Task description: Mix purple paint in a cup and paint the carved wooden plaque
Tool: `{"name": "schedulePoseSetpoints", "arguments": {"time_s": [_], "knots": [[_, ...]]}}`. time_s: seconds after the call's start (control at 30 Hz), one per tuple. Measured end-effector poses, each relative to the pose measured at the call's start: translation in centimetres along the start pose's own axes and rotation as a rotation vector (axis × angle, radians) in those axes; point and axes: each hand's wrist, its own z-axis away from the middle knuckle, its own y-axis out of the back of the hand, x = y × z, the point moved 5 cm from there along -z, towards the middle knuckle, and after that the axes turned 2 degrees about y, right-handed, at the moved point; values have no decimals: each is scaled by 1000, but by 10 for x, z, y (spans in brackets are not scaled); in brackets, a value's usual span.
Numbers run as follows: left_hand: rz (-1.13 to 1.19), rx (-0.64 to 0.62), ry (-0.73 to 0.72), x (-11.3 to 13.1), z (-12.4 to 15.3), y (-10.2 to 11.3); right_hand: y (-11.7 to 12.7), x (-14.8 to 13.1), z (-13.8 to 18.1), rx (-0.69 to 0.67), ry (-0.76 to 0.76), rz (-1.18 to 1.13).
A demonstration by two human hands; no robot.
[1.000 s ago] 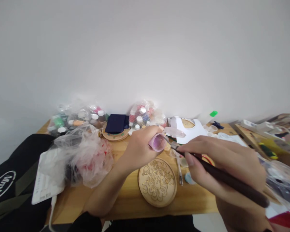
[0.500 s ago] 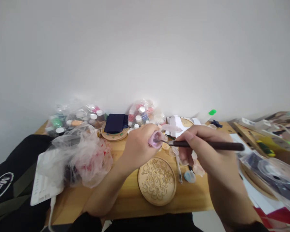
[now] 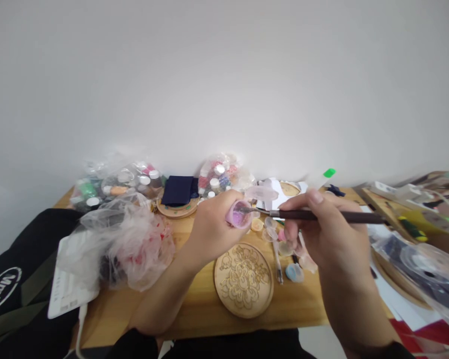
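Note:
My left hand is closed around a small plastic cup tilted toward me, with purple glittery stuff inside; a clear lid sticks out beyond it. A dark-handled tool with a thin metal end, perhaps a palette knife, lies in the fingers of my right hand. Its metal tip reaches into the cup's mouth. Below both hands a round wooden plaque with a raised flower outline rests on the table.
Small tubs, among them a blue one, and a pen lie right of the plaque. Crumpled clear plastic and a white box are at left. Bags of bottles stand by the wall. Wrapped items lie at right.
The cup has turned so its purple inside shows more. The tool has shifted slightly right, and my right fingers have changed position on it.

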Motion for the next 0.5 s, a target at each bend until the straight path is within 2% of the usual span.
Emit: {"name": "schedulePoseSetpoints", "arguments": {"time_s": [0.1, 0.27, 0.5], "knots": [[27, 7, -49, 2, 1, 2, -3, -11, 10, 7, 111, 121], [45, -4, -109, 7, 3, 5, -11, -35, 29, 115, 318, 413], [78, 21, -173, 10, 5, 7, -11, -46, 32, -66, 459, 579]]}}
